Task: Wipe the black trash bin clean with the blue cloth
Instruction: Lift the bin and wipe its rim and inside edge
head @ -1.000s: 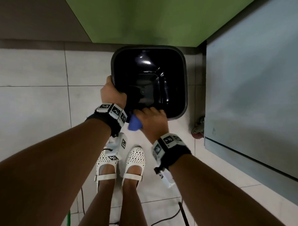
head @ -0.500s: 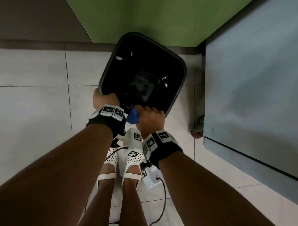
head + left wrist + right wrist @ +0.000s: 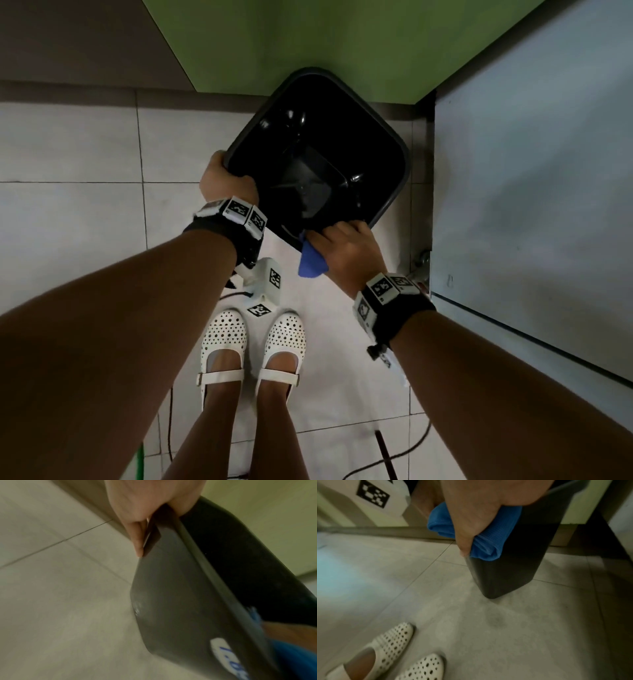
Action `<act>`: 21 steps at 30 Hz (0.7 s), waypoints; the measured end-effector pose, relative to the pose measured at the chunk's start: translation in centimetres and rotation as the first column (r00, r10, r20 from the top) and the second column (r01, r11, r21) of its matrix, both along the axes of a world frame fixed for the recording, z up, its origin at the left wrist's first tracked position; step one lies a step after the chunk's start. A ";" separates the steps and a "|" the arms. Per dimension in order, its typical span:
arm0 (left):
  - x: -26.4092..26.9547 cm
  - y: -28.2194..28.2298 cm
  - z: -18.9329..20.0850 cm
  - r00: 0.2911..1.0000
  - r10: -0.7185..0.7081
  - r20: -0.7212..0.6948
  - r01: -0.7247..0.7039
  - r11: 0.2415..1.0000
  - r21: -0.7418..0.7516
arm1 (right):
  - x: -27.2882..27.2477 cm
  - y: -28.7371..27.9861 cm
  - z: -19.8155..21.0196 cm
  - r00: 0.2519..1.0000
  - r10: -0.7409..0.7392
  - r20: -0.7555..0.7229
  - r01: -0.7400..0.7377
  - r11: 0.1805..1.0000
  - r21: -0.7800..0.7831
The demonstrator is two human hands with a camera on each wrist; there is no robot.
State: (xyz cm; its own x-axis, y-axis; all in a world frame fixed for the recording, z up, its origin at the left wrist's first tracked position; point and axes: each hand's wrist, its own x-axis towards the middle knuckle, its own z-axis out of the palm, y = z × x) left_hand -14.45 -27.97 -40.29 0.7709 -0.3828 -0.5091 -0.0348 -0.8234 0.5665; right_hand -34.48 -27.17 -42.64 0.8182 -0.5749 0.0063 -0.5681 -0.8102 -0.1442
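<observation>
Head view: my left hand point(image 3: 227, 178) grips the rim of the black trash bin point(image 3: 387, 137) at its near-left corner, thumb side wrapped over the edge. My right hand point(image 3: 346, 250) is closed around the bunched blue cloth point(image 3: 310, 265), pressing it against the bin's near corner just under the rim. The bin stands on the tiled floor point(image 3: 68, 144), turned corner-on to me, between the green wall panel point(image 3: 308, 41) and the grey cabinet point(image 3: 531, 171), just ahead of my white shoes point(image 3: 253, 339).

Step, as I read it: wiping the outer wall and rim, one hand steadying while the other rubs. Next move probably calls for dragging the cloth down or along that side with firm pressure, and holding the rim tight so the bin doesn't spin or skid on the tile.

Right wrist view shows the cloth point(image 3: 493, 534) rolled into folds, ribbed weave, pinned between palm and the bin's side point(image 3: 513, 574). Left wrist view: dull grey-black plastic outside point(image 3: 171, 588), glossy inside, a white sticker with blue print point(image 3: 228, 654) low on the wall. Whether any dirt remains, I can't tell.
</observation>
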 end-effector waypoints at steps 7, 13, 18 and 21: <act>-1.1 -0.3 0.8 0.998 -0.036 -0.059 0.034 0.999 -0.039 | 4.1 3.3 1.5 0.965 -0.218 -0.147 0.242 0.956 0.169; -2.3 1.7 0.3 0.998 -0.060 -0.029 0.058 0.997 -0.058 | 6.5 4.0 1.5 0.967 -0.207 -0.151 0.236 0.947 0.216; -1.3 0.2 0.3 0.963 -0.268 -0.006 0.266 0.959 -0.102 | 2.7 2.2 1.6 0.966 -0.169 -0.193 0.203 0.964 0.170; -0.7 0.6 0.3 0.963 -0.267 -0.026 0.265 0.962 -0.066 | -0.3 0.7 1.7 0.956 -0.158 -0.246 0.196 0.970 0.141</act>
